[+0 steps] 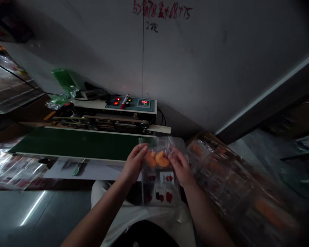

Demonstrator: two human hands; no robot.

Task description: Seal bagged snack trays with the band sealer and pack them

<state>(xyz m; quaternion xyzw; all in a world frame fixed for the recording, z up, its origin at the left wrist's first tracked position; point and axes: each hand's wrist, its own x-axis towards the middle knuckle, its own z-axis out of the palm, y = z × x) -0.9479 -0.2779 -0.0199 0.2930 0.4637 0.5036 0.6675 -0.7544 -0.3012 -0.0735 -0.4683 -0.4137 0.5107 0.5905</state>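
Between my hands hangs a clear plastic package [158, 178] above my lap. Two orange pieces [161, 159] lie in its upper part, with small red and dark pieces and a printed white card lower down. My left hand [134, 160] pinches its upper left edge, thumb on top. On the upper right edge, my right hand [180, 165] is closed in the same way. Just beyond the package is the right end of a green conveyor belt [82, 142], which runs along a sealing machine [113, 115].
A red marker [124, 101] lies on the machine's control panel, beside a lit display [144, 103]. At the right, a box [221, 171] is heaped with similar packages. More plastic packages [10, 168] lie at the left. Behind the machine rises a wall [190, 61] with handwriting.
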